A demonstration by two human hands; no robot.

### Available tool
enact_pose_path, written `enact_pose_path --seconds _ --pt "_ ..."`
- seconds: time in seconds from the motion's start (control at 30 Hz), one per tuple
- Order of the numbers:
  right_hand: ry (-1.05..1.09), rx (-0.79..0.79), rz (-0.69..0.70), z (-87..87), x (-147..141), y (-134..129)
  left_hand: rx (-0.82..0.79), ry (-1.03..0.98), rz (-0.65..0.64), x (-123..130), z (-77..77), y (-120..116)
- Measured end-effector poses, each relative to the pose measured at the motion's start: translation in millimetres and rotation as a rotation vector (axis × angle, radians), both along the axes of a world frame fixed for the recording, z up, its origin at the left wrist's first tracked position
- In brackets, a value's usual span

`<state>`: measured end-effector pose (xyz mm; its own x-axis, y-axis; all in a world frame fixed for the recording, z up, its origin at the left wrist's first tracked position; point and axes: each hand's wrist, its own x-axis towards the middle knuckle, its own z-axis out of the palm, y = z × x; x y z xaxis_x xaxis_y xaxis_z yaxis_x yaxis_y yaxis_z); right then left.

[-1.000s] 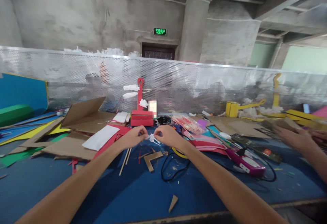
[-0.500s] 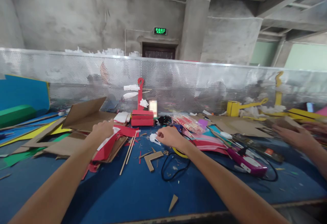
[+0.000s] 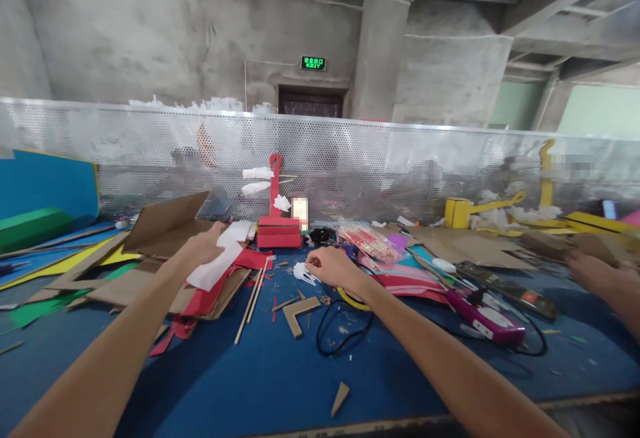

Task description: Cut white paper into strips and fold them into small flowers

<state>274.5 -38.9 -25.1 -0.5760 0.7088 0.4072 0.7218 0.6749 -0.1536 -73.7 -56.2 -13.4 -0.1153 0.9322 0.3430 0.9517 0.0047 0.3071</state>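
My left hand [image 3: 204, 249] grips a sheet of white paper [image 3: 216, 270] at its upper left edge. The sheet lies over red sheets [image 3: 206, 297] and cardboard on the left of the table. My right hand [image 3: 334, 267] is closed, its fingertips pinching a small white paper cutout [image 3: 304, 273] with thin strips at its lower end. Two wooden sticks [image 3: 253, 298] lie on the blue table between the hands. Behind them stands a red box-shaped piece [image 3: 279, 233] with a tall red hooked post [image 3: 275, 188] and white paper pieces on it.
An L-shaped cardboard scrap [image 3: 300, 315] and a black cable [image 3: 333, 353] lie near my right forearm. Further right are a purple device [image 3: 487, 321] and a co-worker's hand [image 3: 597, 271] at some cardboard. A perforated metal screen [image 3: 350, 165] runs along the back.
My left hand has shifted slightly left, and more of the white sheet now shows beside it. My right hand stays nearly still. The co-worker's hand has moved right.
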Motion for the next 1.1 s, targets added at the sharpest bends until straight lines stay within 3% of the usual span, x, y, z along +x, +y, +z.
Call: enact_pose_path --seconds 0.1,0.23,0.33,0.4,0.63,0.87,1.0,1.1 --pt "0.108 -0.084 0.058 3.9 -3.3 -4.7 0.095 -0.219 -0.199 27.1 13.2 -7.2" --pt "0.314 -0.396 0.243 6.8 -12.4 -13.5 0.165 -0.476 -0.455 72.4 19.7 -19.3" --pt "0.451 -0.611 0.330 4.9 -20.6 -16.5 0.265 -0.462 -0.579 101.2 13.9 -24.8" --pt "0.530 -0.651 0.357 2.4 -24.3 -15.1 0.250 -0.435 -0.618 114.4 7.4 -26.3" --pt "0.728 -0.577 0.323 -0.8 -20.9 -3.2 0.269 -0.464 -0.771 130.4 -3.6 -32.3" --pt "0.699 -0.493 0.327 -3.0 -19.4 -1.6 0.130 -0.571 -0.815 132.6 -5.8 -31.0" --pt "0.644 -0.429 0.281 3.8 -14.6 -2.7 0.123 -0.541 -0.758 130.6 -10.0 -26.2" --pt "0.449 -0.309 0.194 14.8 0.0 -1.7 0.133 -0.513 -0.666 128.3 -10.2 -25.5"
